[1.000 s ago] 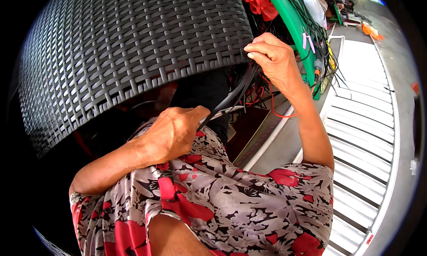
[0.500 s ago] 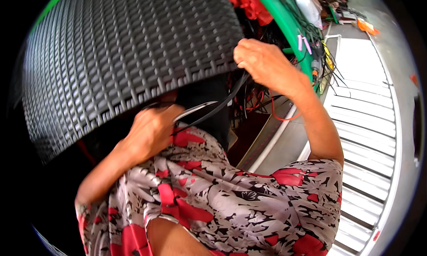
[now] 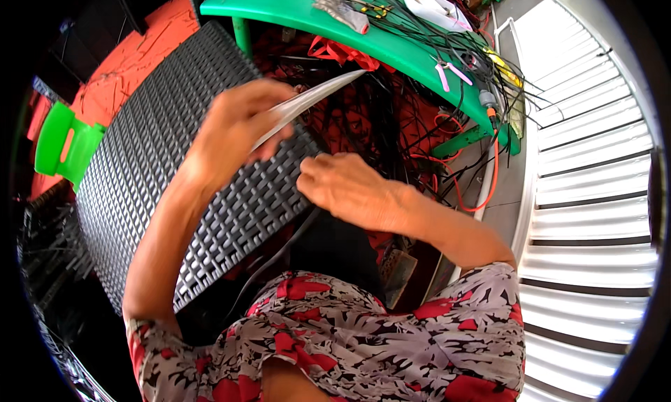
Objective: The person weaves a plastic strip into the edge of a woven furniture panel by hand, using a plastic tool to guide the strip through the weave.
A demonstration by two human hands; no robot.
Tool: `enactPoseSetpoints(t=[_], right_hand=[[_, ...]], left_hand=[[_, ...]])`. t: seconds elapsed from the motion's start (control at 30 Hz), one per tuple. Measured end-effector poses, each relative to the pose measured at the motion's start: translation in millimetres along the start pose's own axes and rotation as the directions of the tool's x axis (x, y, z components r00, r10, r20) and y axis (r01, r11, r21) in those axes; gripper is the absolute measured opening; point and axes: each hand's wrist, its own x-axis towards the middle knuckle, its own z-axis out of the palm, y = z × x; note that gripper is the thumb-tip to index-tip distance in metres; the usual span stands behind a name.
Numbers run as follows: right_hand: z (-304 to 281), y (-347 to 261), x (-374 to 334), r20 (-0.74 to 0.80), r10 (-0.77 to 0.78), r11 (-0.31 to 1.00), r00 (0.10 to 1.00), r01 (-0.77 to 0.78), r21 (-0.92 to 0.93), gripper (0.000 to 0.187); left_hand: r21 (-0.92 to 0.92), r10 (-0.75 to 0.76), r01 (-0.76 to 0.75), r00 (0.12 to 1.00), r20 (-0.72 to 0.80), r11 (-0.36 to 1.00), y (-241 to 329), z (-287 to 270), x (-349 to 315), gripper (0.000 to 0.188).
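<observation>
A dark grey woven wicker panel point(image 3: 203, 143) slants across in front of me, its near right edge by my right hand. My left hand point(image 3: 234, 133), partly blurred, is raised over the panel. It is closed around a tapered silver blade point(image 3: 318, 96) whose tip points up and to the right; its handle is hidden in the hand. At the panel's right edge, my right hand point(image 3: 342, 189) is closed, with the fingertips pinched together. A flat black strip point(image 3: 279, 248) trails down and left from beneath it, and the gripped part is hidden by the fingers.
Beyond the panel stands a green table point(image 3: 279, 3) with a glove point(image 3: 341, 14), black strips and pink-handled snips point(image 3: 451, 73). Loose black strips and red ribbon point(image 3: 342, 52) lie under it. A light-green chair point(image 3: 66, 147) is at left, a white slatted frame point(image 3: 587, 213) at right.
My left hand has risen with the blade from near my lap to over the panel. My right hand has moved down and left. The panel appears lower, and more of the green table shows.
</observation>
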Motion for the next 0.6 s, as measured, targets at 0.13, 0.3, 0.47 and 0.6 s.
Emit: enactPoseSetpoints(t=[0.13, 0.3, 0.47, 0.6], right_hand=[[10, -18, 9, -0.174, -0.054, 0.995, 0.983, 0.068, 0.074, 0.012], [11, -20, 12, -0.255, -0.005, 0.979, 0.967, 0.056, 0.196, 0.014], [12, -28, 5, -0.415, 0.083, 0.959, 0.906, 0.041, 0.282, 0.015], [-1, -58, 14, -0.689, 0.187, 0.912, 0.7, 0.137, 0.386, 0.022]], left_hand=[[-0.038, -0.036, 0.042, 0.99, 0.14, 0.998, -3, 49, 129, 0.022], [-0.058, 0.231, -0.225, 0.957, 0.174, 0.973, -41, 67, 204, 0.052], [0.159, 0.244, -0.26, 0.963, 0.118, 0.952, -18, 18, 60, 0.024], [0.191, 0.062, -0.069, 0.997, 0.046, 0.979, -35, -7, -49, 0.024]])
